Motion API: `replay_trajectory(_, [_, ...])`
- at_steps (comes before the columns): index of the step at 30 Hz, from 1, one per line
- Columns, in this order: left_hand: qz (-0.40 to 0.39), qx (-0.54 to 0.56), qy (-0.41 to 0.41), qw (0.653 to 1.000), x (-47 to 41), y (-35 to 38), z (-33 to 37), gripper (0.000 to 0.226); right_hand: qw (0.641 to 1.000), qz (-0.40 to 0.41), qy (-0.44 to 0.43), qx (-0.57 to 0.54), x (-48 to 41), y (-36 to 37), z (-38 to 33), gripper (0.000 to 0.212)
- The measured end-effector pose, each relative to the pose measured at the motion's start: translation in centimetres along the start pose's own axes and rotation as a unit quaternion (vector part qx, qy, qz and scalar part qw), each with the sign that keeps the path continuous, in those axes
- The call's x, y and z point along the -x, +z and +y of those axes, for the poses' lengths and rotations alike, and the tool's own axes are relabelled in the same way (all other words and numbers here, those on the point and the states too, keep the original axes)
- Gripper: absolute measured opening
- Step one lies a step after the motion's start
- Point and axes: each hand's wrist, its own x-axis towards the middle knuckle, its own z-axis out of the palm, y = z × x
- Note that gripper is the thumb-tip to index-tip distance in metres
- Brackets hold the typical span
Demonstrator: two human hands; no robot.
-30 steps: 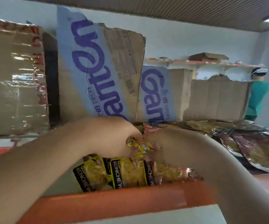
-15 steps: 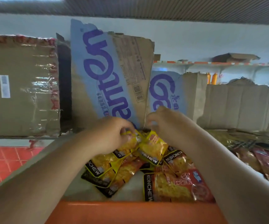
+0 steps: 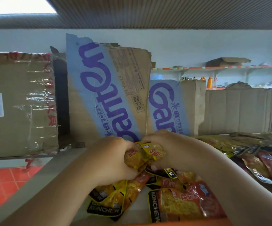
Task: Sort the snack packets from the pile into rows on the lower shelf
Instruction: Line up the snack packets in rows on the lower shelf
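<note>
A bunch of yellow snack packets [image 3: 146, 154] is gathered between both my hands at the middle of the shelf. My left hand [image 3: 110, 160] grips the bunch from the left, fingers curled round it. My right hand [image 3: 169, 149] grips it from the right and above. Below the hands more yellow and red "KONCHEW" packets [image 3: 181, 203] lie loose and overlapping on the white shelf [image 3: 63, 170]. How many packets are in the bunch is hidden by my fingers.
Flattened cardboard boxes [image 3: 109, 88] lean against the back of the shelf, with a taped box [image 3: 19, 103] at the left. A pile of gold and dark red packets [image 3: 259, 157] lies at the right. The shelf's orange front edge [image 3: 172, 223] is at the bottom; red floor tiles [image 3: 3, 183] at lower left.
Both hands have closed together round the bunch of yellow packets, which were spread between them before. The view has tilted up and away from the orange shelf edge.
</note>
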Motion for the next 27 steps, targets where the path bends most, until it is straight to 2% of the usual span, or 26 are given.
replay_trajectory(2, [-0.001, 0.009, -0.005, 1.000, 0.1, 0.0, 0.0, 0.062, 0.998, 0.027, 0.041, 0.026, 0.2, -0.2, 0.3, 0.057])
replay_trajectory(6, [0.022, 0.039, -0.027, 0.999, 0.2, -0.2, -0.2, 0.051, 0.992, 0.011, 0.116, 0.048, 0.4, -0.2, 0.1, 0.060])
replay_trajectory(11, [0.081, 0.032, -0.074, 0.993, 0.4, -0.7, -0.5, 0.046, 0.990, 0.014, 0.105, 0.097, 0.7, 0.1, -0.9, 0.073])
replay_trajectory(14, [0.126, 0.040, -0.091, 0.987, 0.4, -0.8, -0.4, 0.051, 0.991, 0.034, 0.089, 0.099, 0.8, 0.4, -1.0, 0.055])
replay_trajectory(16, [0.158, 0.032, -0.091, 0.983, 0.4, -1.0, -0.3, 0.050, 0.992, 0.061, 0.081, 0.075, 0.7, 0.4, -0.9, 0.046])
replay_trajectory(20, [0.226, 0.041, -0.080, 0.970, 0.2, -1.1, -0.7, 0.050, 0.987, 0.149, 0.049, -0.044, 0.5, -0.2, -0.3, 0.048])
replay_trajectory(23, [0.296, 0.027, -0.069, 0.952, 0.1, -1.2, -1.0, 0.058, 0.957, 0.246, 0.016, -0.153, 0.4, -0.9, 0.3, 0.050])
replay_trajectory(27, [0.375, -0.052, -0.039, 0.925, 0.1, -1.5, -0.3, 0.058, 0.918, 0.333, -0.041, -0.211, 0.6, -1.7, 0.9, 0.046])
